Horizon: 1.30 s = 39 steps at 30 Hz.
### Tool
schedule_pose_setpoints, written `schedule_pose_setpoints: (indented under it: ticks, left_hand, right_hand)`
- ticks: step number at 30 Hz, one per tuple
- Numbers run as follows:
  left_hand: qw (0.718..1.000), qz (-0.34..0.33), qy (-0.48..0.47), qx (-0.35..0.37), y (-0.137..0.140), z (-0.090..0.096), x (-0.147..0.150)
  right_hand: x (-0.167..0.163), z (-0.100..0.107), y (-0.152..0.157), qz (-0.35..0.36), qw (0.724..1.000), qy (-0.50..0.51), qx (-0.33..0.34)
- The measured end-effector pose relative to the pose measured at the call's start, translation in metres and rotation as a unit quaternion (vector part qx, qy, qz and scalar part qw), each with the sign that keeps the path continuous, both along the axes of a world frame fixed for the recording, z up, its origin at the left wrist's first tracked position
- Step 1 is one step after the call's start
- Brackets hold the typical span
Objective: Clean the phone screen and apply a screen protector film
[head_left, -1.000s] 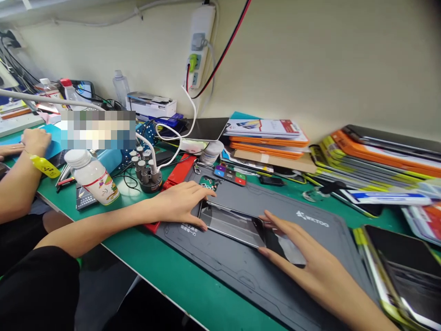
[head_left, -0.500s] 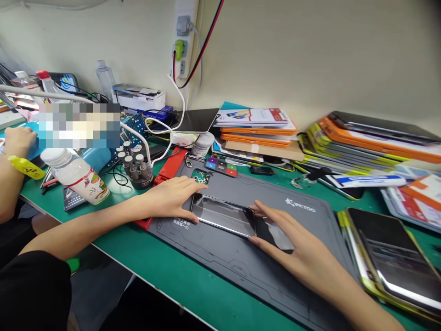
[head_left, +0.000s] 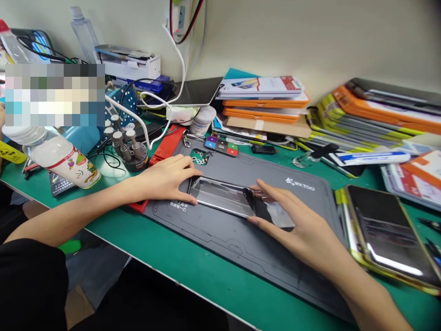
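Note:
A glossy black phone (head_left: 220,196) lies face up on a grey work mat (head_left: 213,234), its glass full of pale reflections. My left hand (head_left: 167,181) grips its left end, thumb on the near edge and fingers at the far corner. At the right end, my right hand (head_left: 299,214) holds it the same way, between thumb and fingertips. Beside that end, partly behind my right hand, a clear film with a black part (head_left: 279,215) rests on the mat. The phone's underside is hidden.
A screwdriver stand (head_left: 129,151) and a tilted plastic bottle (head_left: 64,161) are on the left. Phone boxes (head_left: 262,87) are stacked at the back. Another phone (head_left: 392,234) lies on a pile at right. A red tray (head_left: 168,145) edges the mat.
The view has tipped downward, so the bench sits higher in the picture. Both hands remain at the phone's ends. A dark reflection now shows near the phone's right end.

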State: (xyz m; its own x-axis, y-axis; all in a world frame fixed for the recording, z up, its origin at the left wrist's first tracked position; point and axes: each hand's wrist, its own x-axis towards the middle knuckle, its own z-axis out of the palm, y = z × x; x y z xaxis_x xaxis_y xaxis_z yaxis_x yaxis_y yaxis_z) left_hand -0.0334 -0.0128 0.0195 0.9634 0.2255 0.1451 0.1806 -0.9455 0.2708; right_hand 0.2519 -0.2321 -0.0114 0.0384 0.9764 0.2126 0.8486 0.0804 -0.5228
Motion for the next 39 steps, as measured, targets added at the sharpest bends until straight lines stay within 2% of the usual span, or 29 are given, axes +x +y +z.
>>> schedule_pose_setpoints:
  ticks: [12,16,25,30,39]
  left_hand:
    - [1.000,0.011,0.025,-0.001,-0.002,0.004,0.000]
    - [1.000,0.013,0.027,-0.001,-0.002,0.004,-0.001]
    - [1.000,0.012,0.018,-0.002,-0.003,0.002,-0.001]
    - [0.999,0.017,0.030,0.007,-0.006,0.006,-0.002]
    - [1.000,0.016,0.019,0.000,-0.004,0.003,-0.004]
  right_hand:
    - [-0.002,0.003,0.001,-0.017,1.000,0.018,-0.012]
    - [-0.003,0.006,0.002,-0.004,1.000,0.009,0.002]
    - [0.001,-0.007,0.001,-0.011,0.999,-0.030,0.012]
    - [0.003,-0.009,0.002,-0.010,0.999,-0.044,0.008]
    - [0.006,-0.013,0.005,0.008,0.996,-0.079,0.038]
